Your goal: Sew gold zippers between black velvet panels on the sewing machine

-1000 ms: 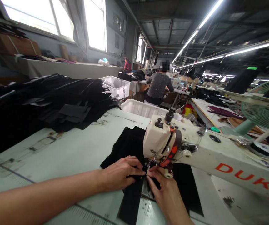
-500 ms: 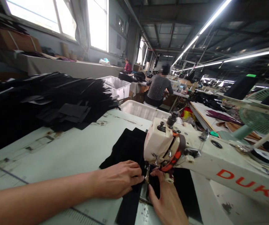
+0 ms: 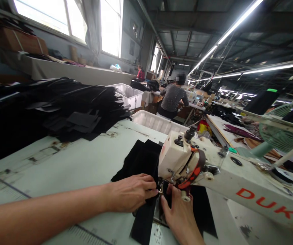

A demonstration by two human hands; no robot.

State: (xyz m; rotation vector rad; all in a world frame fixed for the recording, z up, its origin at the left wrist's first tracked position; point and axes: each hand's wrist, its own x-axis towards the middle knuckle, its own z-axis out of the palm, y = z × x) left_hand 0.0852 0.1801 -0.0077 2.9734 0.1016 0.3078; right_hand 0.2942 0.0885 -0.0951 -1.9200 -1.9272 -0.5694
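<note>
Black fabric pieces (image 3: 139,158) lie under the head of a white sewing machine (image 3: 173,154), with a strip running toward me. My left hand (image 3: 133,192) rests on the fabric left of the metal presser foot (image 3: 161,189), its fingers close together and bent down onto the cloth. On the other side of the foot, my right hand (image 3: 180,214) holds the fabric, thumb nearest the foot and fingers partly hidden behind the machine head. More black cloth (image 3: 204,211) spreads out to the right of that hand. The needle point cannot be made out.
A big heap of black cut pieces (image 3: 72,109) covers the table's far left. White plastic bins (image 3: 159,123) stand behind the table. The machine arm (image 3: 238,170) crosses to the right, near a green fan (image 3: 284,132). A seated person (image 3: 173,100) works farther back.
The view has shifted slightly, so the machine sits a little farther right in the picture. Both hands keep nearly the same places beside the presser foot, still on the fabric.
</note>
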